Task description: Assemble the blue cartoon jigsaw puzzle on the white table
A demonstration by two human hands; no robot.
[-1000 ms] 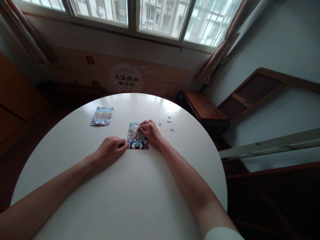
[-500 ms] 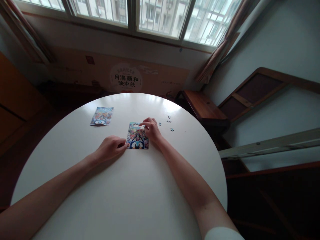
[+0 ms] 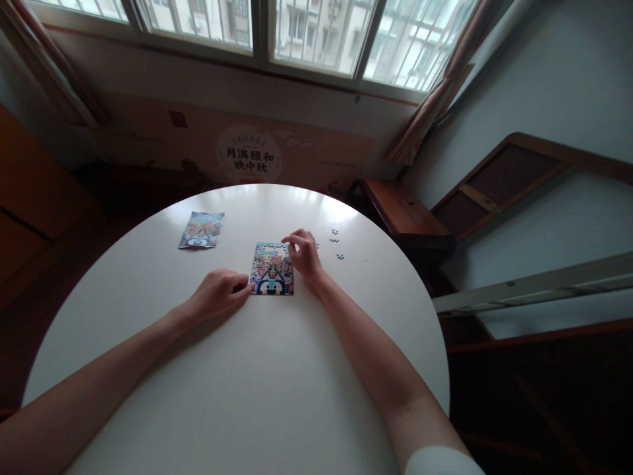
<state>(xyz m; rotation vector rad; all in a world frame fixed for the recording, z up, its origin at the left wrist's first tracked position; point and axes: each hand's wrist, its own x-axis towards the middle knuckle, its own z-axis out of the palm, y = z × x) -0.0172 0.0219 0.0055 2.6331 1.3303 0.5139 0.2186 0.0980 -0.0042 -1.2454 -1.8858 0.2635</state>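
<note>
A small colourful jigsaw puzzle (image 3: 271, 268) lies on the round white table (image 3: 247, 369), with a gap along its top edge. My left hand (image 3: 220, 292) rests curled on the table, fingertips touching the puzzle's lower left corner. My right hand (image 3: 303, 252) sits at the puzzle's upper right corner, fingers bent, with the forefinger and thumb drawn together just off the edge; I cannot make out anything between them. A few loose puzzle pieces (image 3: 337, 245) lie on the table to the right of that hand.
A printed picture bag or card (image 3: 201, 229) lies at the table's far left. Beyond the table stand a wooden bench (image 3: 403, 211), a cardboard panel with printed characters (image 3: 248, 156) under the window, and a wooden frame (image 3: 509, 178) leaning on the right wall.
My right hand has slid from on top of the puzzle's upper part to its right edge, uncovering the puzzle. My left hand has stayed put.
</note>
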